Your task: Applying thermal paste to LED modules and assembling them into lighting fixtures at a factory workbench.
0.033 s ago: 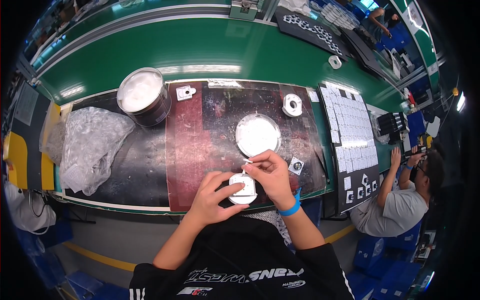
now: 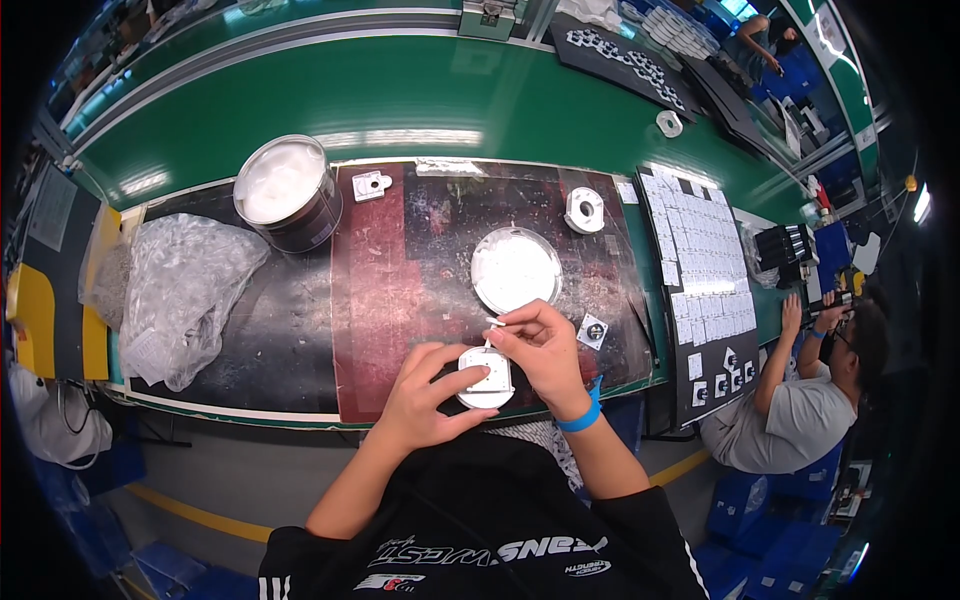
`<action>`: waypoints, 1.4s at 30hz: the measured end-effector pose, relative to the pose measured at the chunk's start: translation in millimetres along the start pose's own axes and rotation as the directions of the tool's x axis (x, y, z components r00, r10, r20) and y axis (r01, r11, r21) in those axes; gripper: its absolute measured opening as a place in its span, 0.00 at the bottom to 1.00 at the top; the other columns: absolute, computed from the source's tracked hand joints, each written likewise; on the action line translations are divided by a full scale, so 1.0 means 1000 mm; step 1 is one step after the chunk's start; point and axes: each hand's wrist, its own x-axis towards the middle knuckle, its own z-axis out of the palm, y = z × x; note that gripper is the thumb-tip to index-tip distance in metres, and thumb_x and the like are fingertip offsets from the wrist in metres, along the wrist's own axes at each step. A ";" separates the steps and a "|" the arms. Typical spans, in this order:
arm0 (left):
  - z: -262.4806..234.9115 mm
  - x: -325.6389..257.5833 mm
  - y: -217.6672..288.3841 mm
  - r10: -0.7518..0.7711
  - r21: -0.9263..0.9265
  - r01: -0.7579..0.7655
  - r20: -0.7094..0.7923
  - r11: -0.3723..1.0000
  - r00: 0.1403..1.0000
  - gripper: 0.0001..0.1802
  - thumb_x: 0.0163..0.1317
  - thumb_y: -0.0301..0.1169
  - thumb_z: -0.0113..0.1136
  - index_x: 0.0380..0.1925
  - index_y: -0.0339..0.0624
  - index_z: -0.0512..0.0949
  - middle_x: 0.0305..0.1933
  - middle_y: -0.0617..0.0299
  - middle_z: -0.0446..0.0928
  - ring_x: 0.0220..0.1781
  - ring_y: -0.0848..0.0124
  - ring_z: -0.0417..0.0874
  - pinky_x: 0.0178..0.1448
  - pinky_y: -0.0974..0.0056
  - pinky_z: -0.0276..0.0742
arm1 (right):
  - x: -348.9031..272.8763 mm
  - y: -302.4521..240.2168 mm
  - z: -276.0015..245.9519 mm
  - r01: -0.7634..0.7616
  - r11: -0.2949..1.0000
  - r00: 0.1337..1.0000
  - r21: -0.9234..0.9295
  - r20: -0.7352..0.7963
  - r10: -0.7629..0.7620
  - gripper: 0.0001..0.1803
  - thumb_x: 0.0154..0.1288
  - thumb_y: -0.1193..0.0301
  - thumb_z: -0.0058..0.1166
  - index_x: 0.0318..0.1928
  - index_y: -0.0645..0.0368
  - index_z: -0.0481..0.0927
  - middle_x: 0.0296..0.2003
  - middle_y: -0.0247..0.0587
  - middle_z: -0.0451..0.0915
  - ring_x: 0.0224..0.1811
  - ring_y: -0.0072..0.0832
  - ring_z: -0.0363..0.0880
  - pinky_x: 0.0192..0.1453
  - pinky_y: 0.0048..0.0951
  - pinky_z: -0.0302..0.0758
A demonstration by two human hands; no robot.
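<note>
Close to the front edge of the bench, my left hand [image 2: 425,395] grips a white rounded plate-like part [image 2: 501,374], with its thumb lying across the top face. My right hand [image 2: 545,352] pinches a thin white stick [image 2: 491,338] whose lower end meets the far edge of the part; the fingers hide some of it. Just beyond sits a round shallow dish [image 2: 477,278] of white material. To the right of my right hand lies a small square white plate with a black centre [image 2: 594,332].
A dark tub [image 2: 318,218] holding white stuff stands far left, beside a clear plastic bag [image 2: 190,300]. White housings [image 2: 371,186] and a ring-shaped part [image 2: 584,211] lie farther back. At right are a black board [image 2: 684,400] with white pieces and a co-worker [image 2: 785,420].
</note>
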 end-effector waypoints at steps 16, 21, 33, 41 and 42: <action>0.004 -0.004 -0.007 0.049 -0.045 -0.051 -0.027 0.998 0.998 0.44 0.41 0.36 0.89 0.59 0.47 0.76 0.61 0.50 0.81 0.58 0.50 0.79 0.62 0.50 0.77 | 0.006 -0.037 -0.025 0.271 0.832 0.921 -0.483 0.381 -0.079 0.12 0.66 0.82 0.62 0.48 0.63 0.89 0.45 0.46 0.90 0.46 0.30 0.89 0.51 0.29 0.82; 0.003 -0.003 -0.006 0.089 -0.033 -0.090 -0.031 0.995 0.996 0.51 0.40 0.35 0.89 0.66 0.46 0.70 0.63 0.51 0.80 0.60 0.50 0.79 0.63 0.50 0.77 | 0.003 -0.025 -0.025 0.281 0.869 0.920 -0.409 0.373 -0.121 0.13 0.69 0.82 0.58 0.50 0.63 0.89 0.45 0.44 0.91 0.50 0.32 0.89 0.56 0.32 0.83; 0.006 -0.004 0.002 0.038 0.024 -0.037 -0.052 0.999 0.998 0.52 0.45 0.39 0.87 0.68 0.42 0.68 0.63 0.51 0.80 0.60 0.50 0.79 0.64 0.49 0.75 | -0.007 -0.010 -0.028 0.150 0.949 0.972 -0.276 0.216 -0.091 0.16 0.77 0.80 0.53 0.61 0.65 0.81 0.53 0.40 0.86 0.55 0.26 0.85 0.60 0.28 0.80; -0.013 0.036 0.033 0.023 0.426 0.042 -0.148 0.904 0.989 0.55 0.48 0.40 0.84 0.74 0.38 0.64 0.61 0.53 0.79 0.57 0.54 0.78 0.61 0.51 0.72 | -0.061 0.008 -0.034 0.135 0.974 0.983 -0.183 -0.095 -0.154 0.10 0.77 0.78 0.57 0.55 0.65 0.80 0.42 0.42 0.87 0.40 0.23 0.82 0.49 0.25 0.79; -0.014 0.043 0.033 0.024 0.445 0.032 -0.120 0.895 0.993 0.57 0.46 0.40 0.86 0.74 0.37 0.64 0.61 0.52 0.80 0.58 0.54 0.79 0.64 0.51 0.72 | -0.065 0.015 -0.038 0.152 0.970 0.980 -0.191 -0.097 -0.173 0.09 0.77 0.78 0.57 0.54 0.65 0.81 0.41 0.41 0.86 0.38 0.22 0.81 0.47 0.24 0.79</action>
